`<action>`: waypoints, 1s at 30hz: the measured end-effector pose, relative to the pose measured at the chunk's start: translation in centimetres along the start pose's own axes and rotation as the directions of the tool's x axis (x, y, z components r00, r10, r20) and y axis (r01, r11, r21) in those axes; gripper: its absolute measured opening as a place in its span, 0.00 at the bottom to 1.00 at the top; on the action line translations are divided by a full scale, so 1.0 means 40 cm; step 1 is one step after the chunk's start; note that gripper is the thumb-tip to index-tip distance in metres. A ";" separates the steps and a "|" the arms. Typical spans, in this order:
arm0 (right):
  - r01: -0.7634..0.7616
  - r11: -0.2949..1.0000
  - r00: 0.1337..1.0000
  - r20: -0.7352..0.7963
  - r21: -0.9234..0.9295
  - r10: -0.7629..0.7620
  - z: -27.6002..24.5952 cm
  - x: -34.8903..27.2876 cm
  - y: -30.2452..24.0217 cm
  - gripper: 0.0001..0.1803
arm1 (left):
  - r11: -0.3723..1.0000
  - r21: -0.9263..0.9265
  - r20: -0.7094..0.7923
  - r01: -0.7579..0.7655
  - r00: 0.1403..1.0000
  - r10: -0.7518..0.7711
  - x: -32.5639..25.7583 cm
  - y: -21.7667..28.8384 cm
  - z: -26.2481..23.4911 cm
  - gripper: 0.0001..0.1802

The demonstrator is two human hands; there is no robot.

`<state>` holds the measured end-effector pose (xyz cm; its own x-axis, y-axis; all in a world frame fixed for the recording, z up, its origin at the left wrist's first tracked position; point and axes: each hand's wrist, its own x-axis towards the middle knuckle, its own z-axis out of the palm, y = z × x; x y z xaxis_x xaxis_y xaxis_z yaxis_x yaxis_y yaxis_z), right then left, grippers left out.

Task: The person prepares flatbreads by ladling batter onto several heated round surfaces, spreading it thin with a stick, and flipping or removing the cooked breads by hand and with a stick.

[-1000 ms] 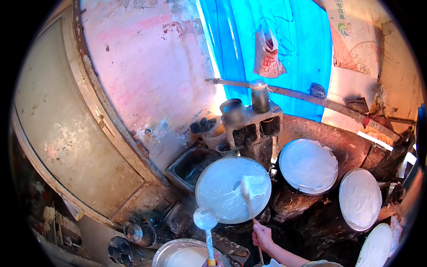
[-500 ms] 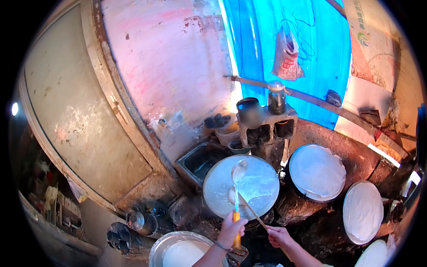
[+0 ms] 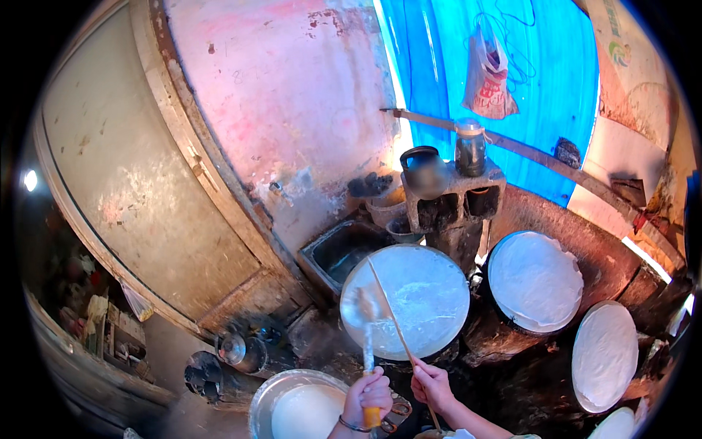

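Observation:
My left hand [image 3: 368, 399] is wrapped round the yellow handle of a ladle [image 3: 368, 311], whose metal bowl is blurred over the near left part of a round griddle [image 3: 435, 293]. A thin white layer covers the griddle, streaked and wet-looking toward its middle. Pinched in my right hand [image 3: 433, 385] is a thin wooden stick [image 3: 393, 314] that slants up and left across the griddle to its far edge. A wide metal basin [image 3: 257, 413] of white liquid [image 3: 311, 414] stands below and left of my left hand.
Two more round griddles topped with white sheets [image 3: 536, 282] [image 3: 605, 356] stand to the right, a third at the lower right edge. Behind are a dark rectangular basin [image 3: 344, 257] and a hollow block [image 3: 457, 201] bearing a pot [image 3: 424, 172] and a jar [image 3: 469, 148]. A kettle [image 3: 232, 349] stands left.
The ladle has swung down and left, toward me. My right hand has moved left and the stick now lies more upright, reaching the griddle's far edge. The view has shifted slightly.

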<state>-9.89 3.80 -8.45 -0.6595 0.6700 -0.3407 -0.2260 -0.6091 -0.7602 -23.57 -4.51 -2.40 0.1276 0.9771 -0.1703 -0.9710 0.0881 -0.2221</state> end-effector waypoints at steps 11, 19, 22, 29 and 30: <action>0.246 0.805 0.928 -0.107 -0.539 -0.356 -0.164 0.140 0.055 0.18 | 0.980 -0.154 0.110 -0.129 0.983 0.147 -0.011 0.038 0.004 0.10; 0.513 -0.186 0.764 0.544 -0.838 -0.346 -0.031 0.085 0.041 0.20 | 0.940 -0.051 -0.074 -0.336 0.940 0.332 -0.236 0.057 -0.049 0.14; 0.242 -0.466 0.894 0.382 -0.851 -0.233 -0.088 0.130 -0.053 0.37 | 0.897 0.098 -0.215 -0.430 0.871 0.441 -0.340 0.021 -0.044 0.10; 0.059 0.425 0.566 -0.320 -0.903 -0.760 -0.340 0.211 -0.167 0.11 | 0.868 0.037 -0.297 -0.496 0.823 0.483 -0.498 0.054 -0.163 0.10; 0.217 0.568 0.545 -0.384 -0.794 -0.745 -0.336 0.203 -0.125 0.12 | 0.893 -0.087 -0.187 -0.441 0.888 0.420 -0.518 0.082 -0.175 0.12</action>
<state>-4.48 17.97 -14.86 0.0839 0.9821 0.1684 0.2981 0.1365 -0.9447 -28.00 -25.83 -6.33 -0.2567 0.8685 -0.4241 -0.9061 -0.3689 -0.2070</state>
